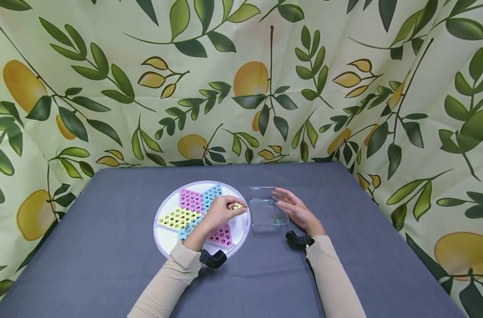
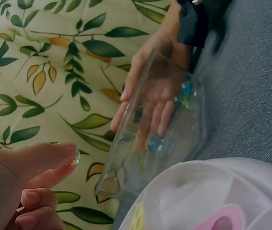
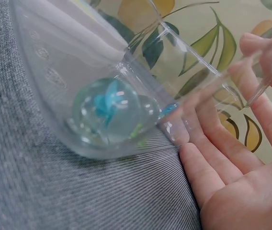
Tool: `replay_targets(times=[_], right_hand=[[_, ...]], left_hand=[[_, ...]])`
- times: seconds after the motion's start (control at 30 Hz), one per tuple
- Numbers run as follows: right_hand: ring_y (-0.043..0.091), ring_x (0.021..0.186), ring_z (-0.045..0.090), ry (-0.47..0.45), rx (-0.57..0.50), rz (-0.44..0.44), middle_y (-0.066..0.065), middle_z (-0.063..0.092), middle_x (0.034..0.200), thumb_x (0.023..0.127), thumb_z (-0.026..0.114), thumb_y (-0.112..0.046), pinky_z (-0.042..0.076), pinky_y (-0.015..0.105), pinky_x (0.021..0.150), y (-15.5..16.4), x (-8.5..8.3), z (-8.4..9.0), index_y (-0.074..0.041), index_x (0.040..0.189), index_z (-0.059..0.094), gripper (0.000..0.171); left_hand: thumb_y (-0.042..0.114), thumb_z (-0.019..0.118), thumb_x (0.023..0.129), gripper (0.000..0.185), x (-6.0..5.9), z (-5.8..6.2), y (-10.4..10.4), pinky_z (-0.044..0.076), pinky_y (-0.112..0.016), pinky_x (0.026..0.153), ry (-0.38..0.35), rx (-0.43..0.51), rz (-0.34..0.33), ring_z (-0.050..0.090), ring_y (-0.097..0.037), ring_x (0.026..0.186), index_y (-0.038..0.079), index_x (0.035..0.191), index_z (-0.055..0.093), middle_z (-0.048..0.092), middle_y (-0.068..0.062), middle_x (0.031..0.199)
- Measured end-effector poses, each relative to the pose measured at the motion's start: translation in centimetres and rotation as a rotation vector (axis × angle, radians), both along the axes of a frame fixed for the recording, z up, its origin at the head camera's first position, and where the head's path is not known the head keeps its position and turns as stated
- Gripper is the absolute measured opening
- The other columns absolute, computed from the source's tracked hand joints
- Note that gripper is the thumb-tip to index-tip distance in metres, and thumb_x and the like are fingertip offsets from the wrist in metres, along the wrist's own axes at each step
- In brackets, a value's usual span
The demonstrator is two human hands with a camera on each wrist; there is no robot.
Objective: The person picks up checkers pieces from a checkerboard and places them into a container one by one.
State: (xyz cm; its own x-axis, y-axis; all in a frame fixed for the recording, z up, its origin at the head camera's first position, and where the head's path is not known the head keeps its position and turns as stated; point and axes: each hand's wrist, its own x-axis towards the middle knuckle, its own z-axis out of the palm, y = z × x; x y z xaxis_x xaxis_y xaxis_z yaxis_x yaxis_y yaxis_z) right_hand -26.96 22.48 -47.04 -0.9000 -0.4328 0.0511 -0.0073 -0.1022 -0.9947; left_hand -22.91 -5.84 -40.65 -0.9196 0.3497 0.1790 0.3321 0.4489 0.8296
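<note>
My left hand (image 1: 219, 213) is over the right half of a round white Chinese checkers board (image 1: 167, 201), pinching a clear glass marble (image 2: 76, 157) with an orange-red core between thumb and index finger. The remaining fingers curl in toward the palm. Just right of the board stands a clear plastic box (image 1: 260, 212), with a few marbles inside, among them a clear one with a blue swirl (image 3: 106, 108) and another with a green tint (image 2: 185, 101). Along the box's right side lies my right hand (image 1: 298, 214), its fingers extended and loosely bent against the wall.
Pink, yellow and blue star points (image 1: 177, 218) full of holes cover the board, partly hidden by my left forearm. Grey-blue cloth (image 1: 106, 247) covers the table. A curtain (image 1: 209, 119) printed with leaves and fruit hangs behind and at both sides.
</note>
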Motion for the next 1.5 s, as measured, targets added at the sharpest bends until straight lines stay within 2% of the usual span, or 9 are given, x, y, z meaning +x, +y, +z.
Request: replay_targets(times=[0.37,0.57,0.67,0.8,0.87,0.93,1.03,1.17,1.5], right_hand=[[-0.01,0.12,0.047,-0.006,0.041,-0.03,0.027,0.016,0.158,0.098,0.049,-0.005,0.042,0.008,0.098,0.6,0.7,0.2,0.002,0.15,0.017,0.062],[-0.007,0.122,0.045,0.003,0.057,-0.023,0.027,0.017,0.158,0.098,0.049,-0.007,0.041,0.007,0.098,0.3,0.5,0.4,0.0,0.15,0.019,0.06],[0.004,0.133,0.042,0.002,0.054,-0.021,0.026,0.017,0.158,0.098,0.049,-0.007,0.041,0.007,0.099,0.1,0.4,0.4,0.0,0.151,0.019,0.061],[0.027,0.147,0.026,0.002,0.038,-0.022,0.028,0.016,0.158,0.098,0.05,-0.007,0.041,0.007,0.099,0.0,0.3,0.2,0.001,0.15,0.017,0.062],[0.03,0.147,0.023,-0.003,0.036,-0.024,0.027,0.016,0.158,0.097,0.051,-0.007,0.041,0.007,0.098,0.0,0.3,0.1,0.001,0.15,0.018,0.063],[0.025,0.145,0.028,0.0,0.039,-0.025,0.027,0.016,0.158,0.097,0.051,-0.007,0.041,0.008,0.099,0.0,0.2,0.0,0.001,0.15,0.018,0.063],[0.01,0.137,0.038,0.009,0.044,-0.026,0.027,0.016,0.158,0.098,0.049,-0.006,0.041,0.008,0.099,0.0,0.1,-0.1,0.002,0.15,0.018,0.062],[-0.003,0.126,0.044,0.003,0.046,-0.034,0.027,0.018,0.158,0.098,0.048,-0.005,0.041,0.008,0.099,0.0,0.0,-0.1,0.001,0.15,0.019,0.06],[-0.002,0.126,0.042,-0.003,0.053,-0.042,0.026,0.018,0.158,0.098,0.05,-0.007,0.041,0.007,0.098,-0.2,0.2,0.1,0.001,0.15,0.02,0.06]], left_hand=[[0.014,0.071,0.084,0.019,1.4,-1.4,2.5,0.025,-0.016,0.055,0.034,0.002,-0.069,0.027,-0.001,0.055,0.002,0.098,0.074,0.031,0.007,0.059],[0.015,0.071,0.084,0.02,1.5,-1.6,2.6,0.025,-0.016,0.054,0.044,-0.014,-0.063,0.027,-0.002,0.054,0.002,0.099,0.074,0.032,0.006,0.06],[0.016,0.071,0.085,0.02,1.5,-1.6,2.5,0.025,-0.015,0.054,0.049,-0.026,-0.064,0.027,-0.003,0.054,0.003,0.1,0.074,0.032,0.006,0.06],[0.016,0.071,0.085,0.02,1.5,-1.7,2.4,0.025,-0.015,0.053,0.051,-0.033,-0.072,0.027,-0.002,0.054,0.003,0.099,0.074,0.032,0.007,0.06],[0.017,0.071,0.085,0.02,1.5,-1.8,2.4,0.025,-0.015,0.053,0.054,-0.033,-0.073,0.027,-0.002,0.054,0.003,0.099,0.074,0.032,0.007,0.059],[0.017,0.071,0.085,0.02,1.5,-1.8,2.4,0.025,-0.015,0.053,0.054,-0.032,-0.072,0.026,-0.001,0.053,0.002,0.099,0.074,0.031,0.007,0.059],[0.016,0.071,0.085,0.02,1.4,-1.9,2.4,0.024,-0.015,0.052,0.06,-0.031,-0.074,0.026,-0.001,0.053,0.002,0.1,0.074,0.031,0.007,0.059],[0.015,0.07,0.086,0.02,1.4,-2.0,2.3,0.024,-0.016,0.052,0.071,-0.037,-0.079,0.026,-0.002,0.053,0.001,0.1,0.074,0.03,0.007,0.059],[0.016,0.07,0.086,0.021,1.6,-1.9,2.3,0.024,-0.016,0.053,0.066,-0.039,-0.085,0.026,-0.002,0.053,0.0,0.101,0.074,0.03,0.006,0.059]])
